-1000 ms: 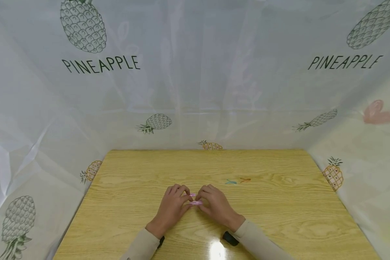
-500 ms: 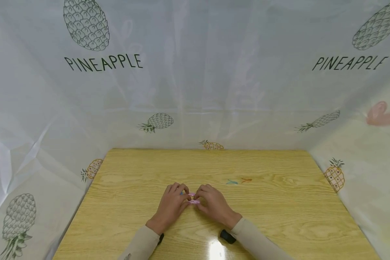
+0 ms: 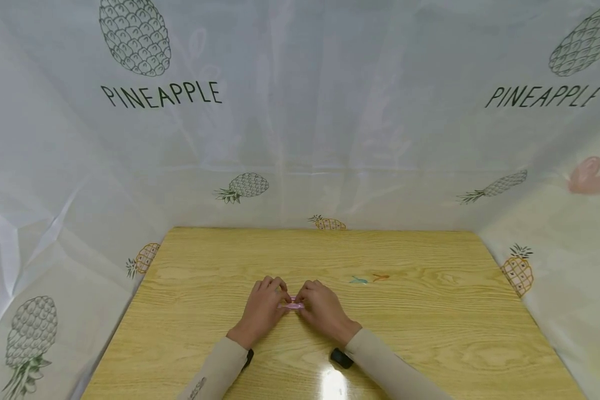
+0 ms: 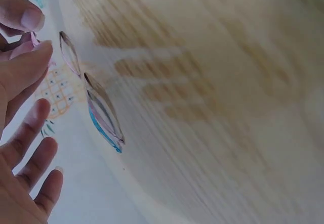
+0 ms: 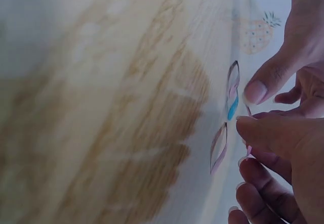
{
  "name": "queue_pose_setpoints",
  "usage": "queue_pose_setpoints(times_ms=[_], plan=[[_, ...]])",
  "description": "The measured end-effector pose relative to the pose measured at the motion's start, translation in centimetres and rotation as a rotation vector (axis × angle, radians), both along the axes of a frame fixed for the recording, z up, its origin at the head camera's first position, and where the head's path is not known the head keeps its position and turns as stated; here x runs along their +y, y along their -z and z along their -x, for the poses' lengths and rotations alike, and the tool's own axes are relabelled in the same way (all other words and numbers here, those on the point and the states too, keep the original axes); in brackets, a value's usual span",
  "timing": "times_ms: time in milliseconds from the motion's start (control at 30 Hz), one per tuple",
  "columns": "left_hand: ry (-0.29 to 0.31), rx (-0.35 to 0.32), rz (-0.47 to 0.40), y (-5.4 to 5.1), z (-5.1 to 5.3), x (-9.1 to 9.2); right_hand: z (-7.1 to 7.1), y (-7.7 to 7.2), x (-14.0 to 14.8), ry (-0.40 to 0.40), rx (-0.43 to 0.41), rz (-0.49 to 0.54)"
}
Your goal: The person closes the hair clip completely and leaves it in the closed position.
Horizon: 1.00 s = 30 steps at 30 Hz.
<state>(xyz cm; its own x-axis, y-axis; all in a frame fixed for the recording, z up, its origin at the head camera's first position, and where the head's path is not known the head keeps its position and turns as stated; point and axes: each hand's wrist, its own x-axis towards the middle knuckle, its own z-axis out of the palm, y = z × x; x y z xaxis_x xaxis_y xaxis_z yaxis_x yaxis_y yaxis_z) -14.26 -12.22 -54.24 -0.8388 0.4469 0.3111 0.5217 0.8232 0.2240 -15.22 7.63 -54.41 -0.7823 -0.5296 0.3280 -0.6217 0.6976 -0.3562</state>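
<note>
Over the middle of the table (image 3: pixel 420 333), my left hand (image 3: pixel 263 304) and right hand (image 3: pixel 324 310) face each other, fingertips nearly meeting. Thumb and forefinger of each pinch a thin, shiny pink strip (image 3: pixel 294 306). A bit of this strip (image 4: pixel 34 39) pokes out between fingers in the left wrist view. Close by, thin loops stand out against the tabletop: a pink-brown loop (image 4: pixel 70 54) and a longer loop with a blue edge (image 4: pixel 105 114). In the right wrist view, the blue-edged loop (image 5: pixel 233 90) also appears near the fingertips. How the loops join the strip is unclear.
A small blue strand (image 3: pixel 358 280) and an orange strand (image 3: pixel 381 277) lie beyond my right hand. Black devices sit under both wrists, the right one (image 3: pixel 341 358) plainest. White pineapple-print sheeting (image 3: pixel 300 139) encloses the table's back and sides.
Both hands have shifted slightly away from me and left in the head view, their fingertips drawing closer together. The pink strip shows less between them. The blue and orange strands stay put.
</note>
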Motion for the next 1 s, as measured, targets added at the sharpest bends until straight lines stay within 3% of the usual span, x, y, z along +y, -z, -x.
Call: queue_pose_setpoints(times_ms=[367, 500, 1000], plan=[[-0.002, -0.028, 0.045, 0.19, 0.34, 0.13, 0.33, 0.14, -0.49, 0.009, -0.045, -0.008], [-0.007, -0.006, 0.065, 0.24, 0.45, 0.26, 0.47, 0.26, -0.55, 0.013, -0.064, 0.001], [-0.021, 0.003, 0.084, -0.44, 0.21, 0.83, 0.76, 0.29, -0.34, 0.029, -0.141, 0.020]])
